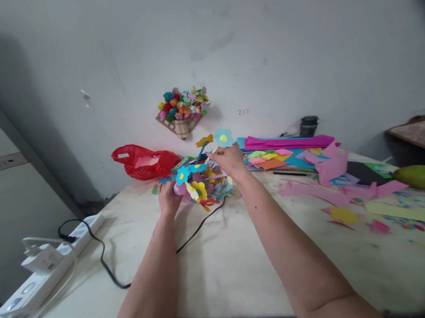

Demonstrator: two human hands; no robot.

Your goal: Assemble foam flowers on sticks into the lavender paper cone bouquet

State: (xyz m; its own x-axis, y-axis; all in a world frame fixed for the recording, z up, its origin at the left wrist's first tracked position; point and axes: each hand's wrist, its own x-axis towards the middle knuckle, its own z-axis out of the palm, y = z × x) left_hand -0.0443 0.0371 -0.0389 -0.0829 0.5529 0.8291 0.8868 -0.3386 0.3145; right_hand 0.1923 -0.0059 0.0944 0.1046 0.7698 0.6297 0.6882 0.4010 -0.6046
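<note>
My left hand is closed at the left side of a bunch of paper flowers, against a rounded purple piece whose kind I cannot make out. Blue, yellow and purple blooms spread to the right of it, low over the table. Above the bunch, my right hand pinches the thin pale stem of a light blue paper flower with a yellow-green centre. An orange-yellow paper flower on a blue stem rises just left of that hand. Parts of the bunch are hidden behind my fingers.
A red plastic bag lies at the back left. Coloured paper sheets and pink scraps cover the right side. A power strip with a black cable runs along the left. A flower decoration hangs on the wall.
</note>
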